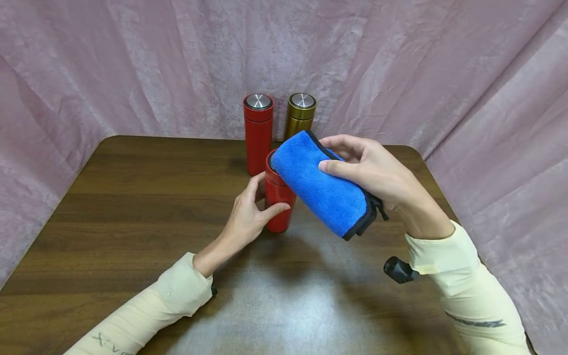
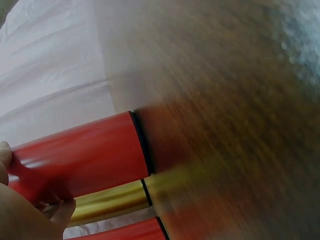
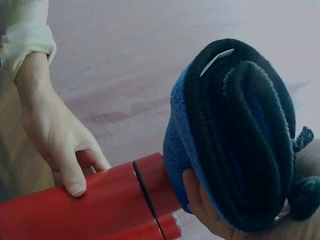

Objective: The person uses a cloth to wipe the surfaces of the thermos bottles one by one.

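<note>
My left hand (image 1: 246,212) grips the body of a red thermos flask (image 1: 279,219), which stands upright on the wooden table. In the right wrist view the left thumb lies along the flask (image 3: 110,200) below its lid seam. A rolled blue towel (image 1: 317,182) with black edging is held in my right hand (image 1: 377,170), thumb on the near side and fingers behind. One end of the towel overlaps the flask's lid in the head view, hiding most of its top. The left wrist view shows the flask's black base (image 2: 142,142) down at the tabletop.
Behind the held flask stand another red flask (image 1: 259,143) and a gold flask (image 1: 300,118), both with silver lid tops. The gold one is partly hidden by the towel. A pink curtain (image 1: 177,74) hangs around the back and sides of the table (image 1: 133,207).
</note>
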The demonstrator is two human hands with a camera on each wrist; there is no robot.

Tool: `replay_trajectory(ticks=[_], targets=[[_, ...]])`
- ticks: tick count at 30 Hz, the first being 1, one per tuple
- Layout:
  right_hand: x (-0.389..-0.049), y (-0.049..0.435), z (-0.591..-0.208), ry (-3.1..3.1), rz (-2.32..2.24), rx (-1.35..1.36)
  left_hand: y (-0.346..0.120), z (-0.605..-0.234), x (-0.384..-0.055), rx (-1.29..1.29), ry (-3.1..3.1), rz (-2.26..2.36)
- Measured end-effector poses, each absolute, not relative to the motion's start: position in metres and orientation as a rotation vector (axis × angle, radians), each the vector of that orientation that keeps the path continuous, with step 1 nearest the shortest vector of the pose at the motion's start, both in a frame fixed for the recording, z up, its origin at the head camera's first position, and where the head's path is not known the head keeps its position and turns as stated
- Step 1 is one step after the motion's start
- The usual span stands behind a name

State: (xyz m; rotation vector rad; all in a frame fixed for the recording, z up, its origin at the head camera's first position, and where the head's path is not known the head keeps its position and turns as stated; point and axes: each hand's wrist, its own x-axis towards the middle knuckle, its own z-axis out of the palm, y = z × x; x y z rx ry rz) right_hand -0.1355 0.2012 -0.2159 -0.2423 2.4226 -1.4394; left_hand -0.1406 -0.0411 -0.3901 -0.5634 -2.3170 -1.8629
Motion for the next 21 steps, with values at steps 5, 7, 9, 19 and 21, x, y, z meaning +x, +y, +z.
replay_trajectory(ticks=[5,7,9,19,21], targets=[[-0.148,0.195,-0.212,2.513,-1.325,-0.293,-0.04,-0.39,-0.141,-0.565,-2.31,-1.89],[-0.153,0.192,-0.21,2.541,-1.283,-0.319,-0.041,-0.389,-0.141,-0.558,-2.306,-1.894],[-0.159,0.188,-0.208,2.562,-1.246,-0.336,-0.041,-0.389,-0.14,-0.554,-2.301,-1.893],[-0.175,0.185,-0.207,2.518,-1.303,-0.215,-0.04,-0.388,-0.14,-0.568,-2.309,-1.886],[-0.177,0.188,-0.208,2.504,-1.326,-0.183,-0.04,-0.388,-0.14,-0.564,-2.319,-1.875]])
